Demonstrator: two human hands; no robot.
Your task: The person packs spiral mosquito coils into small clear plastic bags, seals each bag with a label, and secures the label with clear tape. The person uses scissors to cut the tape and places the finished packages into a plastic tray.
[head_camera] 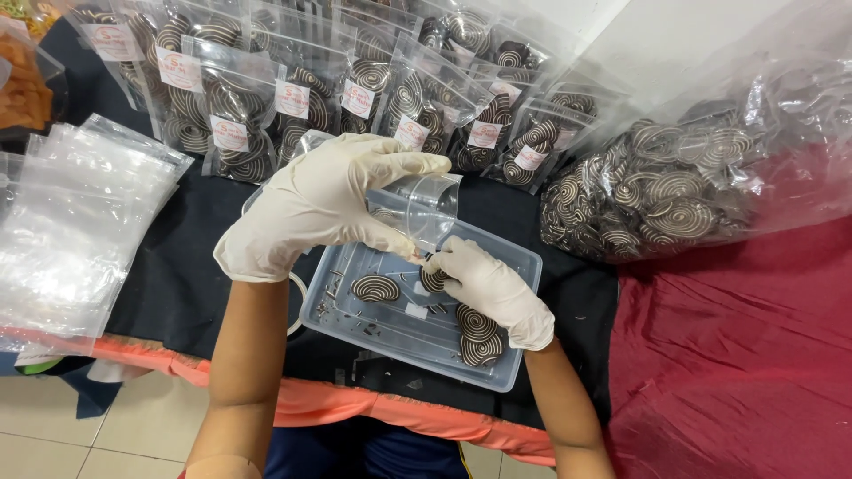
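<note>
My left hand (324, 200), in a white glove, holds a clear plastic pouch (422, 206) open above a clear plastic tray (497, 372). Just below the pouch's mouth, my gloved right hand (493, 288) pinches a brown-and-cream spiral cookie (433, 280). More spiral cookies lie in the tray: one at the left (375, 287) and a small pile at the front right (477, 335), among dark crumbs.
Rows of filled, labelled cookie pouches (266, 106) stand at the back of the black cloth. A stack of empty clear pouches (75, 222) lies at the left. A big clear bag of loose spiral cookies (683, 191) rests on red cloth (737, 355) at the right.
</note>
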